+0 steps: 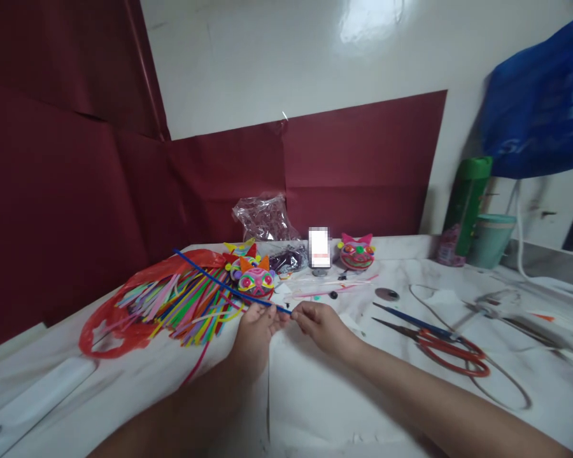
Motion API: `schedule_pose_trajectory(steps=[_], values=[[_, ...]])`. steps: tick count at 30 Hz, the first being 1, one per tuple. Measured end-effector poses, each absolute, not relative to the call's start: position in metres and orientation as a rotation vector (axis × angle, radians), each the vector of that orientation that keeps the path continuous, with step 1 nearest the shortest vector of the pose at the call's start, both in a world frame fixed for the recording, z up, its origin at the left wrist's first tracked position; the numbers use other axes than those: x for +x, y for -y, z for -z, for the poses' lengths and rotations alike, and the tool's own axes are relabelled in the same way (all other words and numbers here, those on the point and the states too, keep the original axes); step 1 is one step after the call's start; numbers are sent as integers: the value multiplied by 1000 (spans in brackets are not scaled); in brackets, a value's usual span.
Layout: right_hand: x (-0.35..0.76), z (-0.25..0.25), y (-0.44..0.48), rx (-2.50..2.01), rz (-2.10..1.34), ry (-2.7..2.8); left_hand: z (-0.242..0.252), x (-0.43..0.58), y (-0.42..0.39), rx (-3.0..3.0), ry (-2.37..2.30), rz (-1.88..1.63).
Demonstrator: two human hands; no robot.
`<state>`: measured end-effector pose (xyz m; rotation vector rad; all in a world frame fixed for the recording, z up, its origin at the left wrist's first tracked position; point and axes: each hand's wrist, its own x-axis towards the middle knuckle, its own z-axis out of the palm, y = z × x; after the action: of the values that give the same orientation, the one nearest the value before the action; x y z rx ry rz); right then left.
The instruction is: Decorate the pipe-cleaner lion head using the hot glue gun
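Note:
Both hands hold one long blue pipe cleaner (210, 277) near its right end, over the middle of the table. My left hand (260, 327) has its fingers closed around it, and my right hand (319, 324) pinches the tip just beside them. From there the pipe cleaner slants up to the left. Behind it sits an animal-face figure (256, 284) with orange ears, with other figures partly hidden in back. To the left, many coloured pipe cleaners (191, 302) lie fanned out on a red plastic bag (112, 346).
Orange-handled scissors (451, 350) lie open on the right, near a thin looped cord (520, 391). A pink-eared figure (357, 252) stands at the back by a pixelated upright screen (319, 247). A green can (472, 203) and cup (494, 242) are far right; a white object (42, 401) lies front left.

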<state>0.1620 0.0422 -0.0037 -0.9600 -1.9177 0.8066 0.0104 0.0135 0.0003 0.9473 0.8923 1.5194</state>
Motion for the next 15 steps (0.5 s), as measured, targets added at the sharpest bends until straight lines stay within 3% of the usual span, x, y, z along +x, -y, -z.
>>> schedule_pose_trajectory(steps=[3, 8, 12, 15], values=[[171, 7, -50, -994, -748, 1929, 6, 14, -7, 1396, -1108, -1424], [174, 7, -48, -904, -722, 2070, 26, 1, -6, 2539, -1091, -1594], [172, 3, -41, -831, -704, 2062, 31, -2, -10, 2350, -1321, -1462], [170, 1, -42, -806, -936, 1811, 26, -1, -9, 2089, -1322, -1388]])
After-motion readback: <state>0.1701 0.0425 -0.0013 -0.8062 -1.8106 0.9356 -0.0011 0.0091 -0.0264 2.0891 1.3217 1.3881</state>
